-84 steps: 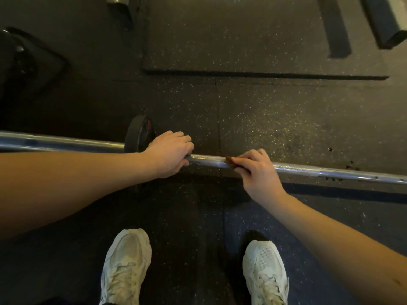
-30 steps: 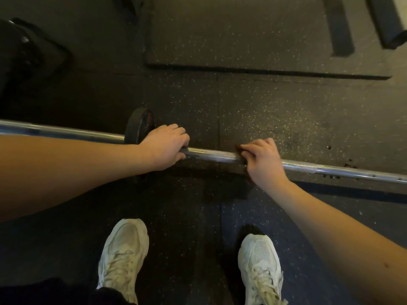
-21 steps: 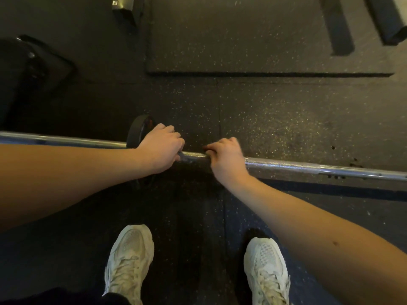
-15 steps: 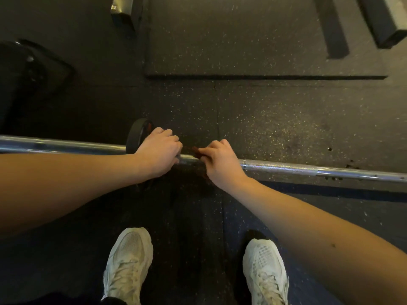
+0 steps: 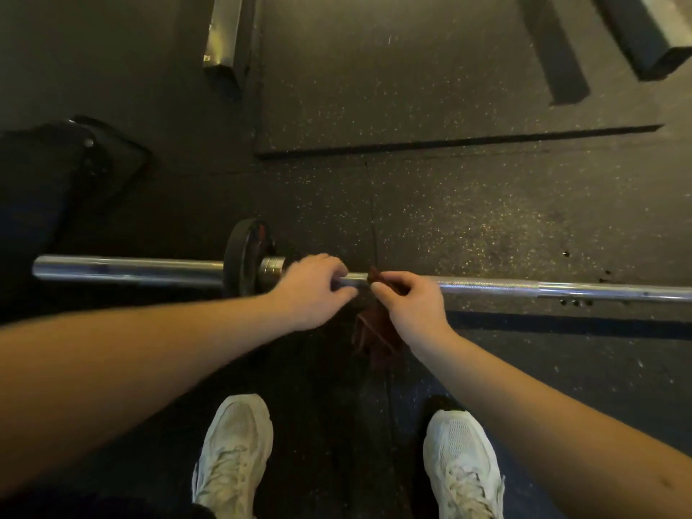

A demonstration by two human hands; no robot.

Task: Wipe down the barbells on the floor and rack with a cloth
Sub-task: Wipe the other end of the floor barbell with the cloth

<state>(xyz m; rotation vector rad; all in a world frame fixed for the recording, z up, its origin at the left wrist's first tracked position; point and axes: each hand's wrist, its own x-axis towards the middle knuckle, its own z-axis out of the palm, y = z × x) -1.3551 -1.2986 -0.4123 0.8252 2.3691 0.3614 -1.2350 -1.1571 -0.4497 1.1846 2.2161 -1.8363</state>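
Note:
A chrome barbell point(image 5: 524, 287) lies across the dark rubber floor in front of my feet, with a small black plate point(image 5: 241, 256) on its left sleeve. My left hand point(image 5: 312, 290) grips the shaft just right of the plate's collar. My right hand point(image 5: 410, 301) sits right beside it and pinches a dark reddish-brown cloth point(image 5: 374, 333) against the shaft. Part of the cloth hangs down below the bar between my two wrists.
My two white trainers point(image 5: 232, 455) stand just behind the bar. A raised rubber mat point(image 5: 430, 88) lies beyond it, with metal rack feet point(image 5: 221, 43) at the back left and back right point(image 5: 644, 35). A black object point(image 5: 52, 174) sits at the left.
My right hand slid the cloth left along the shaft until it came next to my left hand. The cloth now hangs loose below the bar. The view pulled back, showing the bar's left end.

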